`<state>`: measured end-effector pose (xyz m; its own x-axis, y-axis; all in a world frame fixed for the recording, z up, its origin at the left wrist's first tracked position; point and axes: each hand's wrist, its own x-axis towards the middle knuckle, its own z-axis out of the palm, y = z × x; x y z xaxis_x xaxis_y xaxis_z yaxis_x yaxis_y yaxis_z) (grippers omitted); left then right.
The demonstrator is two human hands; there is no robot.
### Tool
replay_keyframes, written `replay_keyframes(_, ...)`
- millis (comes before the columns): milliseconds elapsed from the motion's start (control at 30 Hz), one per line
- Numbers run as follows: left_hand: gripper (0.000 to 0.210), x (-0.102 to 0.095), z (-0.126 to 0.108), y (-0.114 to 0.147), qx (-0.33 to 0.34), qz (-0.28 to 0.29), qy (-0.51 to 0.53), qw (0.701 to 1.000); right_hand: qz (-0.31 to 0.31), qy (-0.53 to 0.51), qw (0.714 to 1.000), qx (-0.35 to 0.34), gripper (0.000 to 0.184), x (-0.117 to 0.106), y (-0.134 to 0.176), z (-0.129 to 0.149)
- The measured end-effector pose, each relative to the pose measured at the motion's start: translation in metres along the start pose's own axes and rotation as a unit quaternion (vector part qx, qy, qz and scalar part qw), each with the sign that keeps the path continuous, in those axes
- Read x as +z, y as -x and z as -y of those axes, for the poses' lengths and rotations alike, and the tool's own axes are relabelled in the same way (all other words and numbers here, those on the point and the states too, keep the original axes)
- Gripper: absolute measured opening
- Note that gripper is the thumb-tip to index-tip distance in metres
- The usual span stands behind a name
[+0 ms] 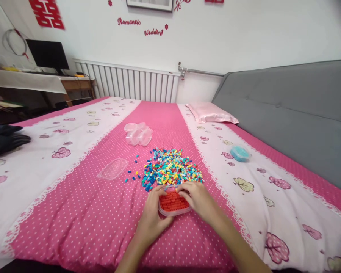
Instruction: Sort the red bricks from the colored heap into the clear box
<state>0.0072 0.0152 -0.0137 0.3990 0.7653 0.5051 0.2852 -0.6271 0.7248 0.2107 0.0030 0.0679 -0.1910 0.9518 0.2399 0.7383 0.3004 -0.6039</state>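
A clear plastic container (174, 213) filled with small red building bricks (174, 201) sits on the pink bedspread in front of me. My left hand (155, 208) is closed around its left side, thumb at the near edge and fingers at the far left corner. Over the far right rim, my right hand (197, 195) is closed with thumb and fingertips near each other; whatever is between them is too small to make out. Just beyond the container lies a wide heap of loose multicoloured bricks (172, 167), partly hidden by my fingers.
A clear lid (113, 169) lies left of the heap, and several stacked clear containers (138, 134) stand farther back. To the right is a container of light-blue pieces (240, 153). A pink pillow (211, 112) rests by the grey headboard (287, 102). Dark cloth (7, 140) lies far left.
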Motion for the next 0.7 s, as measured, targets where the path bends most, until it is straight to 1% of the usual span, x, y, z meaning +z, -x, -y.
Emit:
replay_keyframes(167, 0.058, 0.000, -0.001, 0.001, -0.001, -0.001, -0.004, 1.000, 0.012, 0.006, 1.000, 0.017, 0.027, 0.008, 0.003, -0.002)
replay_keyframes(300, 0.060, 0.001, -0.001, 0.002, -0.001, -0.005, 0.015, 1.000, 0.003, 0.055, 0.998, 0.033, 0.026, 0.009, 0.008, 0.008)
replay_keyframes(467, 0.061, 0.001, -0.002, 0.002, -0.008, -0.001, 0.031, 0.999, 0.044, 0.135, 0.987, 0.070, 0.022, 0.003, 0.013, 0.022)
replay_keyframes(600, 0.060, 0.002, -0.002, 0.003, -0.008, -0.006, 0.036, 0.999, 0.067, 0.155, 0.982, 0.082, 0.022, 0.002, 0.014, 0.024)
replay_keyframes(700, 0.059, 0.002, -0.003, 0.003, -0.009, -0.005, 0.031, 0.999, 0.073, 0.162, 0.981, 0.081, 0.020, 0.003, 0.013, 0.025)
